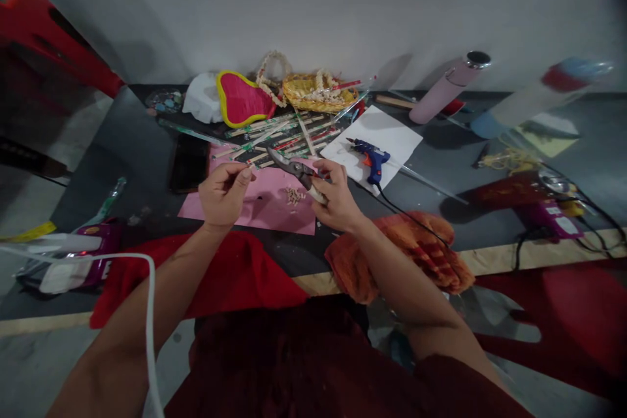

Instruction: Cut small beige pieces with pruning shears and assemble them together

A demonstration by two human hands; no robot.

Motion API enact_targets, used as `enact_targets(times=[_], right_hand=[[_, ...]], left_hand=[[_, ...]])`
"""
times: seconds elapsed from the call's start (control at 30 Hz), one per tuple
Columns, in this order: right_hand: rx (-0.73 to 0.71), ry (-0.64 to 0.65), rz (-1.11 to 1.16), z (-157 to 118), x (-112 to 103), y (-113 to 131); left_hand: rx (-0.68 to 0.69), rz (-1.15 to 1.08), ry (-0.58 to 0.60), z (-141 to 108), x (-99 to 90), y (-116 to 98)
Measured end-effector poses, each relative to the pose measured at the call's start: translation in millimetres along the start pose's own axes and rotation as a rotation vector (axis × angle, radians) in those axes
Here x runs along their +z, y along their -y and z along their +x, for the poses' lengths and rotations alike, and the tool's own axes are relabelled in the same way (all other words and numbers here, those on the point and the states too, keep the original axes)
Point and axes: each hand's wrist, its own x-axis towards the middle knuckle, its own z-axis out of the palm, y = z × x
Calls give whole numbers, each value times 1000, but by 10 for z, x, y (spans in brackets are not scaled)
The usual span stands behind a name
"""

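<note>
Right hand (337, 192) has its fingers wrapped around some pruning shears (296, 168), up over the pink paper (294, 223) near a little pile of pale bits (294, 196). Left hand (223, 194)'s thumb and finger are pinched close, can't tell on what.

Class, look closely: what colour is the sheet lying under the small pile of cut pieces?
The sheet is pink; it shows best in the head view.

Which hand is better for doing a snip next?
Probably the right hand: it holds the pruning shears, blades pointing towards the left hand's side. The left hand seems to pinch a small pale piece over the pink paper.
</note>
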Motion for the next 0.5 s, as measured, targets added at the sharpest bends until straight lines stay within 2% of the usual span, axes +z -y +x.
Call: enact_targets(times=[0.33,0.43,0.5], right_hand=[[106,-171,80,13,7,35],[78,-149,111,18,17,6],[35,-87,99,20,42,-23]], left_hand=[[28,2,62,-49,25,25],[51,2,78,-50,27,29],[47,14,91,-47,25,34]])
